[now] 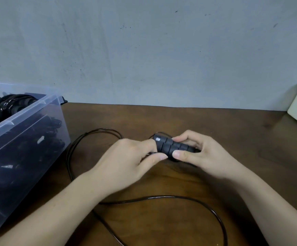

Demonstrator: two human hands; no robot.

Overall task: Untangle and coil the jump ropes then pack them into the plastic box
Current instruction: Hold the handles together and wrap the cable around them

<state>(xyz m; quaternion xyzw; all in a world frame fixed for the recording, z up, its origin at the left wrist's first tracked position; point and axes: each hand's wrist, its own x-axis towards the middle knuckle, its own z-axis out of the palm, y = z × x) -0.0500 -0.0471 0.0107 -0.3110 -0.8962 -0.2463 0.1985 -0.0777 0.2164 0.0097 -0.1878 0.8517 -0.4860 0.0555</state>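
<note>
A scuffed grey wall (144, 50) meets the far edge of the dark wooden tabletop (215, 125), where left hand (126, 162) and right hand (202, 153) both grip the jump rope handles (172, 146) mid-surface, cord (162, 197) looping toward the near edge, plastic box (25, 114) at the left edge.

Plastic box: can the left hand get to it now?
Probably yes: the plastic box stands open left of the left hand, only loose cord between; that hand is busy pinching the jump rope handles.
</note>
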